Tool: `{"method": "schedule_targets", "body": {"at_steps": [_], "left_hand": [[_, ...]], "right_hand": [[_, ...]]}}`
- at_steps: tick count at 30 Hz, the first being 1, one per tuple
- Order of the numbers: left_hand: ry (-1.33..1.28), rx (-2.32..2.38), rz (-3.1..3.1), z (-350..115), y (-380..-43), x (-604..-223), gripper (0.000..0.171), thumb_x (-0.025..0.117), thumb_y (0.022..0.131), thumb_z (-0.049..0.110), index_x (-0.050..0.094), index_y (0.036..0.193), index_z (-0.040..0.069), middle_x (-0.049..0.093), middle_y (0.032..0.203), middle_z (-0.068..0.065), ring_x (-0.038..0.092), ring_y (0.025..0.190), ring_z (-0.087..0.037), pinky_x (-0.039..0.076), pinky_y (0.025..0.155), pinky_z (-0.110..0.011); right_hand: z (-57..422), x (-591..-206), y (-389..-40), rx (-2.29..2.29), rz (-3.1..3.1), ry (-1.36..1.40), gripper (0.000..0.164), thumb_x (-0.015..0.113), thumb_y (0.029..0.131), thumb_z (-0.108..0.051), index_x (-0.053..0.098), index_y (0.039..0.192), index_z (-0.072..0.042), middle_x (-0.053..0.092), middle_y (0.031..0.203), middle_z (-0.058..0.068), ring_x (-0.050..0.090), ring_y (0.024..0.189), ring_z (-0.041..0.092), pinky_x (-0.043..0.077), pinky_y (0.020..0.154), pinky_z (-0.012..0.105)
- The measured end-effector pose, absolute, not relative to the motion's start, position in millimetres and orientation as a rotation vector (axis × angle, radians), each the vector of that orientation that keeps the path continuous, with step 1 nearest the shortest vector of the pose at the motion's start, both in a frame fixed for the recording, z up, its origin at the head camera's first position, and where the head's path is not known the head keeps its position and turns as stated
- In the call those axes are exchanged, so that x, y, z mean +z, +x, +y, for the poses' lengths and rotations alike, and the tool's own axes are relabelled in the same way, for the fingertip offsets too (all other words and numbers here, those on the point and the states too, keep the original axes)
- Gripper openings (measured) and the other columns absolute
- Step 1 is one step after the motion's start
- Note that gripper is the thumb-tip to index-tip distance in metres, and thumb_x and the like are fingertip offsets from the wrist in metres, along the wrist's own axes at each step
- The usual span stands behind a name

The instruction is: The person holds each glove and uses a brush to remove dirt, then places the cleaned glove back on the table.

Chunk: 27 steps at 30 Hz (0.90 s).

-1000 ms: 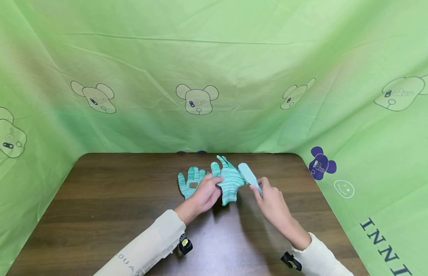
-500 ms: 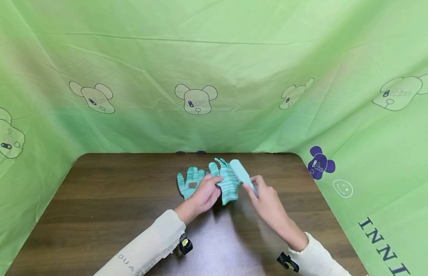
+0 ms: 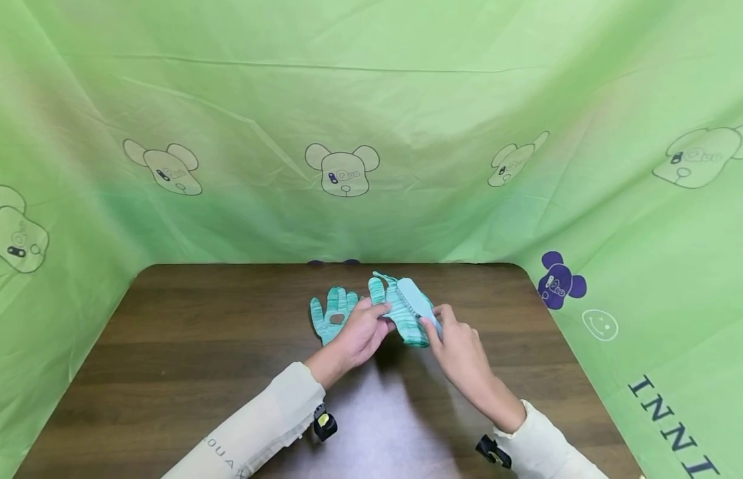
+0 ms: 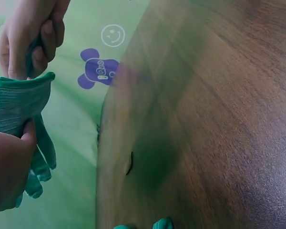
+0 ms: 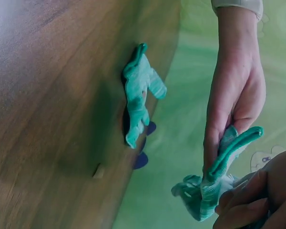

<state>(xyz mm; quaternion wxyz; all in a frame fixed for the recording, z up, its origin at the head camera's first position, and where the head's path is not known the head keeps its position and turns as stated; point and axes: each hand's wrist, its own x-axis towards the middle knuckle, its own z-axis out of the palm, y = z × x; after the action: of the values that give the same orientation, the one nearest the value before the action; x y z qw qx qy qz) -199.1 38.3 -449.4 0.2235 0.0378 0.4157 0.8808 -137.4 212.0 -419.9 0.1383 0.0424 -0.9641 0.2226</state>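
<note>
My left hand [image 3: 362, 334] pinches a striped green knit glove [image 3: 401, 323] above the table, thumb on its near face. In the left wrist view the cuff [image 4: 24, 98] points up and the glove's fingers hang below. A light-blue bristle brush [image 3: 414, 298] lies against the glove, bristles towards the knit. My right hand [image 3: 465, 349] grips its handle; the brush is mostly hidden in the right wrist view. A matching glove [image 3: 334, 305] lies on the table beside my left hand, a brownish oval showing in its palm.
The brown wooden table [image 3: 185, 372] ends in rounded far corners. A green printed cloth [image 3: 341, 226] hangs behind it and along both sides. In the right wrist view a small tan piece [image 5: 98, 171] shows on the tabletop.
My right hand has brought the brush leftward, from the glove's right edge onto its face. The held glove's cuff has swung to the right. The other glove lies as before.
</note>
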Motion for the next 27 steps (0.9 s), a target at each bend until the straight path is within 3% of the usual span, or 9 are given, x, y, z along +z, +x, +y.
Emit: {"method": "schedule_targets", "body": {"at_steps": [9,12,14,16,19,22,27], "left_hand": [[0.164,2.44,1.104,43.5,-194.3,-444.4,0.048,0.027,0.108,-0.003,0.021,0.154,-0.013,0.03,0.161,-0.031,0.03,0.151,-0.04,0.028,0.124,-0.054],[0.18,2.424,1.128,44.9,-193.6,-444.7,0.046,0.027,0.108,-0.002,0.026,0.152,-0.013,0.034,0.16,-0.03,0.034,0.15,-0.038,0.03,0.124,-0.054],[0.154,2.418,1.151,44.2,-193.7,-445.3,0.042,0.028,0.107,-0.002,0.03,0.148,-0.012,0.043,0.152,-0.028,0.044,0.143,-0.034,0.034,0.123,-0.052],[0.132,2.418,1.175,42.9,-193.9,-446.4,0.037,0.029,0.107,-0.002,0.033,0.143,-0.01,0.048,0.142,-0.022,0.05,0.134,-0.028,0.039,0.12,-0.049],[0.1,2.424,1.177,40.2,-194.8,-447.7,0.031,0.03,0.106,-0.002,0.031,0.136,-0.005,0.047,0.13,-0.012,0.049,0.123,-0.02,0.04,0.116,-0.045],[0.116,2.436,1.154,37.4,-196.2,-447.9,0.034,0.03,0.106,-0.002,0.028,0.14,-0.005,0.044,0.137,-0.013,0.045,0.133,-0.021,0.036,0.121,-0.047],[0.157,2.426,1.158,34.2,-197.2,-447.6,0.04,0.028,0.107,0.0,0.026,0.146,-0.008,0.038,0.153,-0.021,0.038,0.144,-0.027,0.031,0.125,-0.051]], "right_hand": [[223.0,-419.6,-141.0,0.645,-2.759,0.058,0.033,0.063,0.102,-0.028,0.059,0.119,0.0,0.058,0.059,0.01,0.053,0.055,0.027,0.047,0.052,0.045],[227.3,-417.9,-141.6,0.662,-2.752,0.029,0.033,0.062,0.103,-0.028,0.059,0.119,0.001,0.062,0.063,0.014,0.057,0.058,0.03,0.049,0.055,0.05],[229.1,-416.3,-143.5,0.676,-2.742,0.009,0.034,0.061,0.103,-0.028,0.058,0.12,0.001,0.062,0.063,0.015,0.058,0.059,0.032,0.049,0.056,0.052],[230.7,-414.4,-144.7,0.698,-2.738,-0.009,0.034,0.059,0.104,-0.028,0.056,0.121,0.002,0.059,0.062,0.013,0.056,0.058,0.03,0.048,0.054,0.048],[230.6,-411.3,-142.9,0.762,-2.741,0.013,0.033,0.059,0.105,-0.028,0.056,0.121,0.0,0.051,0.061,0.007,0.049,0.054,0.023,0.042,0.048,0.038],[225.6,-412.2,-138.0,0.807,-2.763,0.143,0.03,0.062,0.103,-0.028,0.058,0.119,-0.003,0.049,0.061,0.001,0.044,0.053,0.015,0.038,0.048,0.029],[214.8,-420.9,-133.8,0.717,-2.779,0.278,0.028,0.066,0.1,-0.026,0.058,0.117,-0.004,0.048,0.057,-0.003,0.042,0.051,0.013,0.039,0.049,0.029]]}}
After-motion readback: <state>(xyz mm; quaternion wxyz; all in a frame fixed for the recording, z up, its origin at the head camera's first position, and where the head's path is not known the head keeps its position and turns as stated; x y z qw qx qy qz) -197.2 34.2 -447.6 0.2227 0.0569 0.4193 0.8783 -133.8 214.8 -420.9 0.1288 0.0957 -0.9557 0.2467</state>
